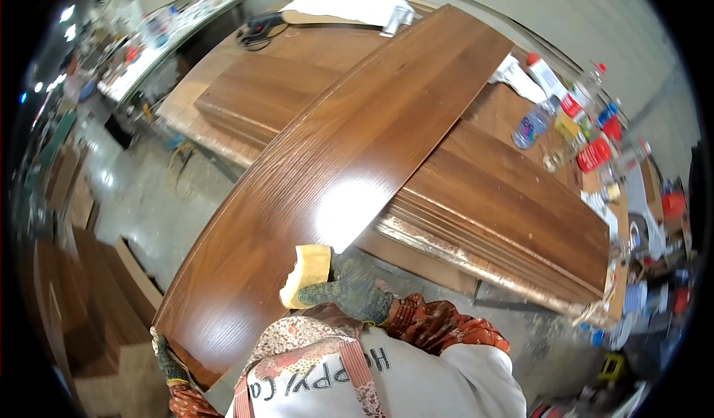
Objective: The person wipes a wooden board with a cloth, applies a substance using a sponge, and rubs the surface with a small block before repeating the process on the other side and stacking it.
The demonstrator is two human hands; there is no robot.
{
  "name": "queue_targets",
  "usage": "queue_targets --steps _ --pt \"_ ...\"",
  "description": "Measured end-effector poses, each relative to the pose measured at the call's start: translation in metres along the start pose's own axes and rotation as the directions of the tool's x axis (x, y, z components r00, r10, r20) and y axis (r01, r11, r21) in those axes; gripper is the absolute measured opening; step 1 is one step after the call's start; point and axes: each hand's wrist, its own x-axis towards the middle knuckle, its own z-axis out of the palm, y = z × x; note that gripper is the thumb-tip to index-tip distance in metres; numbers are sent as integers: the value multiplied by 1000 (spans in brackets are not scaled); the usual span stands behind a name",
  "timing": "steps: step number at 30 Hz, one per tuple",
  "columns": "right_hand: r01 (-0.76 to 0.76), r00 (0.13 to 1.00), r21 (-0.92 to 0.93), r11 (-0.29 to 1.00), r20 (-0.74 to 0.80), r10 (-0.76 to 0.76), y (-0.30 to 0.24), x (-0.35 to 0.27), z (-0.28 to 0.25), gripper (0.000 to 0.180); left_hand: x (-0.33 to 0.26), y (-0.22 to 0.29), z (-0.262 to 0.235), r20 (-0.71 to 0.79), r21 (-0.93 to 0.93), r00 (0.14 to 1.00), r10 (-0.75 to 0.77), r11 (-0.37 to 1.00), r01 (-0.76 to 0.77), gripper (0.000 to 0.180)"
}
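Glossy brown plank [327, 172] sits diagonally: far end rests on the stack of matching planks [506, 195] on the workbench [186, 98], near end hangs out over the floor toward the person. Left hand [165, 358], gloved, grips the plank's near lower corner, fingers curled over the edge. Right hand [349, 293], gloved too, is closed around a yellow sponge [306, 273] and presses it against the plank's near right edge, just below a bright glare patch. Risks as I read them: only the left hand seems to carry the overhanging end, so if that corner grip slips the plank could pivot on the stack edge and drop, or scrape the finish of the planks underneath. Pressing the sponge near the edge may tip or twist the plank sideways. Plastic bottles [535, 124] and red-capped containers [591, 150] crowd the bench's right side; a swing of the far end could sweep into them. Glare hides surface condition there, so missed spots are likely.
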Motion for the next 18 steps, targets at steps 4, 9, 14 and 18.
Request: queue_targets --steps 4,9,14,18 --pt "90 987 73 993 -142 -79 27 35 22 42 88 3 72 153 -61 987 -47 996 57 54" --pt "159 963 115 980 -239 -128 52 77 48 40 222 -7 117 229 28 971 -69 998 64 52" --pt "247 933 219 944 -318 -170 60 97 82 33 334 1 166 441 54 883 160 978 -204 48" --pt "182 932 158 970 -342 -120 51 98 103 30 394 12 207 573 22 785 236 953 -303 46"
